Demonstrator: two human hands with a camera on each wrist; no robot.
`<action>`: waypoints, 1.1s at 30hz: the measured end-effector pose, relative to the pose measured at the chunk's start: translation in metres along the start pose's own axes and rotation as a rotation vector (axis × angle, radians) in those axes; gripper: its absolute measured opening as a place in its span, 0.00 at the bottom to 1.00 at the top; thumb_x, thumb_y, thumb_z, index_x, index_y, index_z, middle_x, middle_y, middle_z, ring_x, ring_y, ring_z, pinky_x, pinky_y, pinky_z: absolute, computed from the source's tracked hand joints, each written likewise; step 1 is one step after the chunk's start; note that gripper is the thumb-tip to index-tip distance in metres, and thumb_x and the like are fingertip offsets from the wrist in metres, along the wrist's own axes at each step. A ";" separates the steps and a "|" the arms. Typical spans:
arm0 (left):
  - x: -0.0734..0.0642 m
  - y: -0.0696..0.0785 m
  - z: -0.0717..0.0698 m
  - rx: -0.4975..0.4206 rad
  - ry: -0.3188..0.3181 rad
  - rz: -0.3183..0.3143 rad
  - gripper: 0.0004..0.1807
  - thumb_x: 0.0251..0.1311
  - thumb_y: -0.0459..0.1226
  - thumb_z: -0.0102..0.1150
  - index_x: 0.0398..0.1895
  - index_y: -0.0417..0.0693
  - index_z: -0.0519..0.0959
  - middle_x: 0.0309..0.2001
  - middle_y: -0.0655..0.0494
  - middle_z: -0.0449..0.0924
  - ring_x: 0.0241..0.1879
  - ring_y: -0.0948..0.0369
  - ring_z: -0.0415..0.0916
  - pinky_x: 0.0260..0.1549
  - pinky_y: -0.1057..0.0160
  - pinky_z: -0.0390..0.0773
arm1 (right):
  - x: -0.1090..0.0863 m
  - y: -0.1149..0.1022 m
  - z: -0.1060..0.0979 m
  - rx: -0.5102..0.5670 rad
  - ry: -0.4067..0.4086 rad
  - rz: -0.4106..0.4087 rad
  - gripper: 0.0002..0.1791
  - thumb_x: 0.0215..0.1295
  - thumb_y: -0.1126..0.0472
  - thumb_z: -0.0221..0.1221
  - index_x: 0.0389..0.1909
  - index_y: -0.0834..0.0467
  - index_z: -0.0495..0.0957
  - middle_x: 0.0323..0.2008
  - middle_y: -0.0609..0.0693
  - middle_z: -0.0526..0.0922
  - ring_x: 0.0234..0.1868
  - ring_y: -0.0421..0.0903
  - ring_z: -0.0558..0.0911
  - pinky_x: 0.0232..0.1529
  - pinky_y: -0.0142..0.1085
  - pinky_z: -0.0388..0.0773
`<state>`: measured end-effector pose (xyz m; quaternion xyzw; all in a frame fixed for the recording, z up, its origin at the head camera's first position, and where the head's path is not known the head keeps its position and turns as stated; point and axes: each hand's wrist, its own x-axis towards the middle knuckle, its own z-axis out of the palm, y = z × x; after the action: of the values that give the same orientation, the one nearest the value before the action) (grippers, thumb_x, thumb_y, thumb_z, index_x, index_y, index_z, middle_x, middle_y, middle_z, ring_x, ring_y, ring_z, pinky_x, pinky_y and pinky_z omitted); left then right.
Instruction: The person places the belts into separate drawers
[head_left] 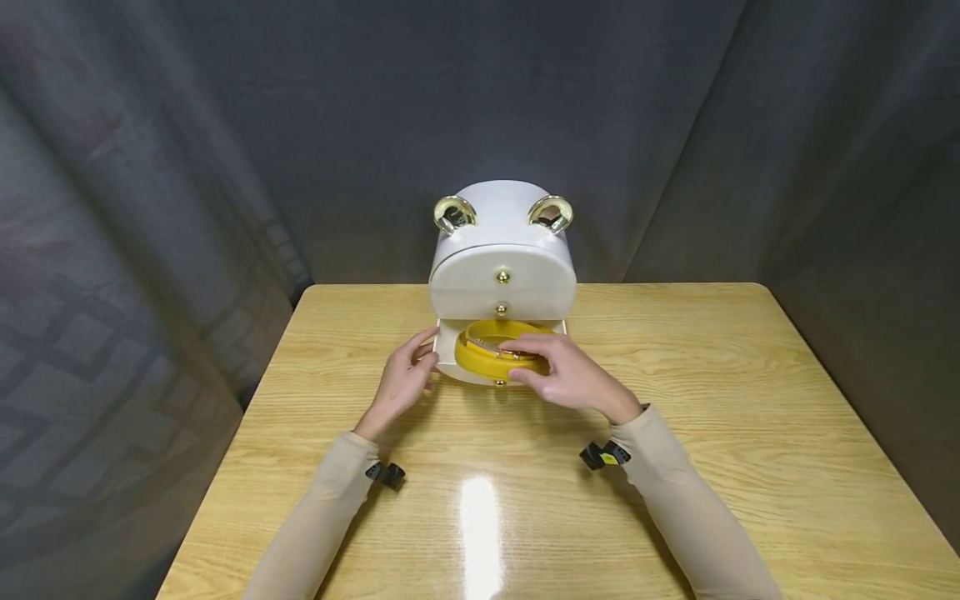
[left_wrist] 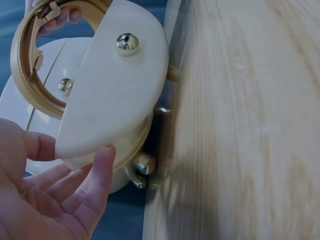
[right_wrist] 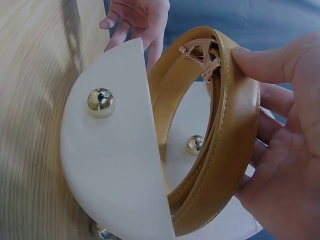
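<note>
A yellow coiled belt [head_left: 480, 363] with a gold buckle [right_wrist: 202, 56] stands on edge in the pulled-out bottom drawer [head_left: 447, 343] of a white rounded box [head_left: 498, 221]. My right hand [head_left: 566, 371] grips the coil at its right side, thumb toward me and fingers over the far side. In the right wrist view the thumb presses the belt's outer face, and the other fingers are partly hidden behind it. At the drawer's left front corner is my left hand [head_left: 405, 375], its loosely extended fingers touching the side; the left wrist view shows the thumb at that corner.
Two gold ring-shaped pieces [head_left: 454, 215] stick out from the box's top. Gold knobs [head_left: 503, 276] sit on the drawer fronts, the upper two of which are closed. The box stands near the wooden table's [head_left: 675, 358] back edge, with grey curtains [head_left: 375, 125] behind.
</note>
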<state>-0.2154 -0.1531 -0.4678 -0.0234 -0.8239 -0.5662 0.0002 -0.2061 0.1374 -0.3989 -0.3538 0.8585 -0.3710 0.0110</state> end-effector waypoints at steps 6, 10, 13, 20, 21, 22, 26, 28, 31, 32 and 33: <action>0.000 -0.001 0.000 0.000 -0.001 -0.003 0.30 0.74 0.36 0.50 0.80 0.54 0.70 0.68 0.40 0.82 0.47 0.44 0.88 0.34 0.50 0.91 | 0.002 0.004 0.001 0.011 0.009 0.013 0.24 0.71 0.60 0.67 0.66 0.58 0.82 0.64 0.57 0.86 0.65 0.57 0.83 0.69 0.57 0.78; 0.000 -0.001 0.000 0.001 0.002 -0.001 0.30 0.75 0.36 0.50 0.79 0.54 0.70 0.67 0.41 0.82 0.47 0.44 0.88 0.34 0.49 0.91 | 0.003 0.007 0.002 0.021 0.010 0.008 0.23 0.71 0.60 0.67 0.66 0.59 0.82 0.63 0.58 0.86 0.61 0.55 0.85 0.65 0.56 0.80; 0.000 -0.001 0.000 0.003 0.002 -0.002 0.30 0.75 0.36 0.50 0.80 0.54 0.70 0.67 0.41 0.82 0.47 0.44 0.88 0.34 0.48 0.91 | 0.004 0.008 0.003 0.035 0.015 0.002 0.23 0.71 0.61 0.67 0.65 0.60 0.83 0.62 0.58 0.87 0.58 0.54 0.85 0.63 0.54 0.81; 0.000 0.000 0.000 0.012 0.001 -0.005 0.31 0.75 0.37 0.50 0.80 0.54 0.68 0.68 0.40 0.81 0.47 0.45 0.88 0.35 0.48 0.91 | 0.008 0.015 0.005 0.046 0.031 0.007 0.23 0.70 0.62 0.68 0.64 0.60 0.83 0.63 0.59 0.86 0.61 0.56 0.86 0.67 0.56 0.80; 0.000 0.000 0.000 0.013 0.001 -0.003 0.31 0.75 0.37 0.50 0.80 0.54 0.68 0.68 0.40 0.81 0.47 0.45 0.88 0.35 0.48 0.91 | 0.008 0.016 0.005 0.047 0.033 0.008 0.23 0.70 0.62 0.68 0.65 0.60 0.83 0.63 0.59 0.86 0.61 0.56 0.86 0.68 0.56 0.80; 0.000 0.000 0.000 0.014 0.001 -0.003 0.31 0.75 0.37 0.50 0.80 0.54 0.68 0.68 0.40 0.81 0.47 0.45 0.88 0.35 0.49 0.91 | 0.008 0.017 0.006 0.048 0.036 0.011 0.23 0.70 0.61 0.68 0.65 0.60 0.83 0.64 0.59 0.86 0.62 0.57 0.85 0.68 0.56 0.79; 0.000 -0.001 0.000 0.015 0.003 -0.002 0.31 0.75 0.37 0.50 0.80 0.54 0.69 0.68 0.40 0.81 0.47 0.45 0.88 0.35 0.50 0.91 | 0.009 0.019 0.007 0.053 0.046 0.024 0.23 0.70 0.60 0.68 0.65 0.60 0.83 0.64 0.60 0.85 0.62 0.58 0.85 0.68 0.56 0.80; 0.000 -0.001 0.000 0.014 0.004 -0.003 0.31 0.74 0.36 0.50 0.80 0.54 0.69 0.68 0.40 0.81 0.47 0.45 0.88 0.34 0.50 0.91 | 0.010 0.020 0.008 0.054 0.052 0.028 0.23 0.70 0.60 0.68 0.65 0.60 0.83 0.64 0.60 0.85 0.61 0.57 0.86 0.67 0.56 0.81; 0.000 -0.001 0.000 0.012 0.006 0.000 0.31 0.74 0.36 0.50 0.80 0.54 0.70 0.68 0.40 0.81 0.47 0.44 0.89 0.34 0.51 0.91 | 0.011 0.022 0.009 0.058 0.061 0.031 0.23 0.70 0.59 0.68 0.64 0.60 0.83 0.62 0.59 0.86 0.57 0.55 0.87 0.62 0.54 0.83; 0.000 -0.001 0.000 0.010 0.006 0.001 0.31 0.74 0.36 0.50 0.79 0.54 0.70 0.68 0.40 0.81 0.47 0.44 0.88 0.34 0.50 0.91 | 0.012 0.023 0.009 0.060 0.066 0.030 0.23 0.70 0.59 0.69 0.64 0.60 0.83 0.62 0.59 0.87 0.55 0.55 0.87 0.61 0.53 0.83; 0.000 -0.001 0.000 0.009 0.006 0.002 0.31 0.74 0.36 0.50 0.79 0.53 0.70 0.68 0.39 0.81 0.47 0.44 0.88 0.34 0.50 0.91 | 0.012 0.023 0.009 0.062 0.071 0.030 0.23 0.70 0.59 0.69 0.64 0.60 0.83 0.61 0.59 0.87 0.54 0.54 0.87 0.60 0.52 0.83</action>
<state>-0.2158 -0.1534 -0.4689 -0.0227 -0.8264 -0.5627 0.0034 -0.2268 0.1348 -0.4176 -0.3269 0.8517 -0.4095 -0.0027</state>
